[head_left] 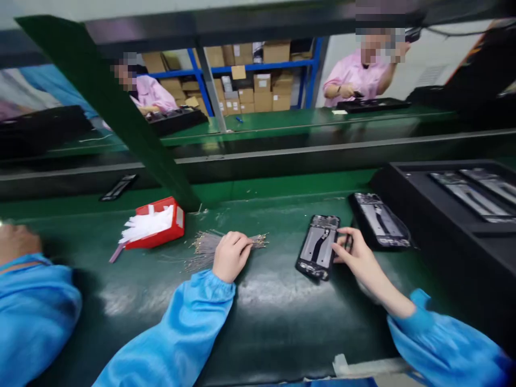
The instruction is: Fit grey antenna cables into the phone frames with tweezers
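Observation:
My left hand (233, 256) is closed over a bundle of thin grey cables (205, 244) with small gold-coloured ends, lying on the green work surface. The bundle fans out on both sides of my fingers, and what lies under them is hidden. With its thumb and fingers, my right hand (358, 257) grips the right edge of an opened phone housing (318, 248). The housing has a silver plate with a black ribbon strip down its middle. Close behind my right hand lie similar phone housings (381, 223), seemingly stacked, next to a black tray.
A red box (177, 228) with white strips stands left of the cables, near a slanted green post (121, 134). Another phone part (119, 188) lies at the back left. The black tray (443, 236) holds several housings. A co-worker's hand (18, 244) is at far left.

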Demonstrator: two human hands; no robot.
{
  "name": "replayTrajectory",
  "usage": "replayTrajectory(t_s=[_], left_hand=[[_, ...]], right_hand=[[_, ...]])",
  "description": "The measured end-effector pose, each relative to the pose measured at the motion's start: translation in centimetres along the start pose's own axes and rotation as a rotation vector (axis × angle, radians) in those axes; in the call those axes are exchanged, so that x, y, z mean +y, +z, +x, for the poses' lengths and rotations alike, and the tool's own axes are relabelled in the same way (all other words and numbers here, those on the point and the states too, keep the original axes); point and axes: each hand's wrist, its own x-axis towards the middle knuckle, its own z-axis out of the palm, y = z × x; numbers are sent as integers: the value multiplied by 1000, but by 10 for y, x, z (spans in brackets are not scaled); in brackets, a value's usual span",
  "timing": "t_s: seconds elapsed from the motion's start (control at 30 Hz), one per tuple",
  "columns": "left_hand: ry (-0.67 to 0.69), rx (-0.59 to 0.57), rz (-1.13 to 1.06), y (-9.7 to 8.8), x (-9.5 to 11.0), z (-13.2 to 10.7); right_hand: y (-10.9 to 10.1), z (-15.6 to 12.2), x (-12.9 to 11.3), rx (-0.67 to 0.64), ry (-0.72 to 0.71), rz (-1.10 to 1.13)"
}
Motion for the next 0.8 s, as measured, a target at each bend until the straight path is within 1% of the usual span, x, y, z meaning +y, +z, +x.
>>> replayTrajectory(t_s=[0.03, 0.07, 0.1, 0.13, 0.2, 0.27, 0.3, 0.37, 0.43, 0.5, 0.57, 0.63, 0.73, 0.8], left_hand=[[-3, -2, -14, 0, 2, 1], [-1, -5, -30, 0, 4, 2], [7, -12, -48, 1, 7, 2], [20, -21, -68, 1, 10, 2], [56, -50, -117, 3, 17, 1], [91, -80, -168, 5, 26, -1], [105, -92, -192, 5, 30, -3], [119, -112, -239, 7, 38, -7], [108, -127, -277, 8, 44, -10], [87, -142, -299, 7, 49, -12], [71, -162, -299, 7, 52, -13], [63, -191, -285, 7, 53, -12], [65, -240, -225, 8, 55, -9], [73, -277, -168, 9, 56, -8]], right_hand=[[1, -12, -3, -94, -6, -26], [3, -23, -8, -199, -48, -109], [5, -33, -14, -300, -117, -228], [7, -41, -19, -356, -212, -340], [15, -45, -28, -354, -439, -537], [25, -39, -32, -298, -635, -672], [30, -33, -32, -282, -699, -718], [40, -23, -31, -283, -755, -776], [46, -19, -29, -304, -742, -786], [48, -19, -29, -356, -698, -734], [46, -20, -32, -406, -640, -617], [42, -18, -39, -439, -554, -453], [39, -12, -52, -449, -375, -234], [40, -7, -59, -436, -334, -155]])
